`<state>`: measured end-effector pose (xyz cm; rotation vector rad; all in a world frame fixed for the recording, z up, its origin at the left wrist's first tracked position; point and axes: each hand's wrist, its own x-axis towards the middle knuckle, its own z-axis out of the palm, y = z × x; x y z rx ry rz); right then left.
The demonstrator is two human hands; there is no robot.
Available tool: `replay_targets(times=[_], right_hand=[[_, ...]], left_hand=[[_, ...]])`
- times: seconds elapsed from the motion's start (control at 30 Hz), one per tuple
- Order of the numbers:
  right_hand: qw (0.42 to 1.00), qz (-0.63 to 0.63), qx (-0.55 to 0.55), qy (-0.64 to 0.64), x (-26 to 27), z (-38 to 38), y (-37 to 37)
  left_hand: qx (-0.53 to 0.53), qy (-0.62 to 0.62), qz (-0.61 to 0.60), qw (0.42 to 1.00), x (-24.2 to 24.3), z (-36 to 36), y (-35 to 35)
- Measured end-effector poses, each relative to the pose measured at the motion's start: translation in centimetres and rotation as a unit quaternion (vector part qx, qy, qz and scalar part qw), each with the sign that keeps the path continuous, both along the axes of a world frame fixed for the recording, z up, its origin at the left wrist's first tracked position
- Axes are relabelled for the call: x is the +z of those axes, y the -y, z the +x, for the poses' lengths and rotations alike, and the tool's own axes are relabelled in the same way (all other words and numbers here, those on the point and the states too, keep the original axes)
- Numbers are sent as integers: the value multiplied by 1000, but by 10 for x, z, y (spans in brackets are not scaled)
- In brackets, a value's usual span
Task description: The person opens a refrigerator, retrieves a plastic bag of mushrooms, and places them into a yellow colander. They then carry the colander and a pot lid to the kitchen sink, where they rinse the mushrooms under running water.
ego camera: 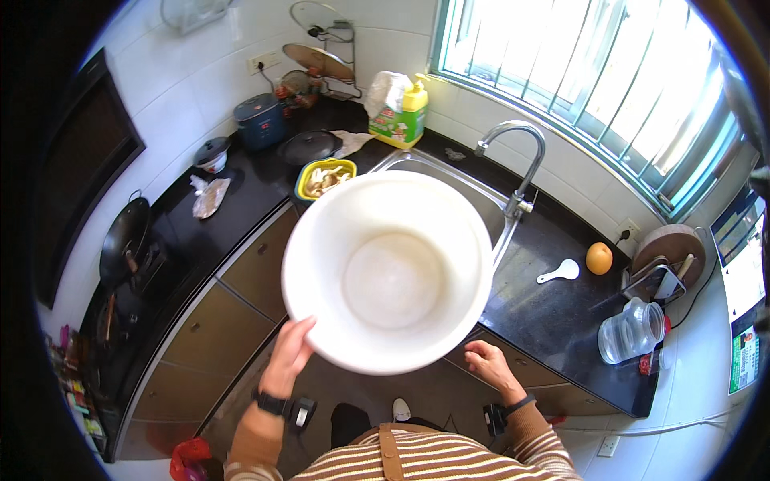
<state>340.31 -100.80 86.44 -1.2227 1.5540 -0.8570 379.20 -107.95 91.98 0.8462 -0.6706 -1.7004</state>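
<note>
A large white plastic basin [394, 279] is held up in front of me, its hollow side facing me and nothing in it. My left hand [290, 349] grips the lower left rim, thumb inside and fingers behind. Just off the lower right rim is my right hand [490, 367], fingers loosely bent, with nothing seen in it. Behind the basin, the stainless steel sink [460, 180] is partly covered. A yellow basket [322, 178] of mushrooms stands at the sink's left, partly hidden by the basin.
A chrome faucet [529, 159] arches over the sink. On the right counter lie a white rice paddle [559, 272], a round orange-yellow fruit [599, 258] and a clear plastic jar [628, 333]. A detergent jug [400, 117], rice cooker [260, 122] and wok [124, 240] stand further left.
</note>
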Motion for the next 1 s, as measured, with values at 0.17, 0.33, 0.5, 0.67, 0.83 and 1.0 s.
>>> replay_targets(times=[0.17, 0.33, 0.5, 0.67, 0.83, 1.0], right_hand=[[994, 9, -107, 19, 3, -35, 4], [982, -30, -188, 14, 60, -58, 31], [953, -80, -286, -53, 151, -81, 65], [943, -110, -310, -60, 217, -98, 99], [940, -83, -331, -19, 207, -122, 151], [940, -21, -312, 135, 140, -154, 215]], left_hand=[[-128, 17, 69, 989, 8, -107, 137], [-200, 30, 73, 977, -7, -163, 233], [-228, 75, 88, 967, -30, -186, 302], [-264, 139, 106, 949, -64, -192, 349], [-279, 149, 124, 941, -87, -194, 371], [-247, 190, 84, 947, -81, -193, 379]])
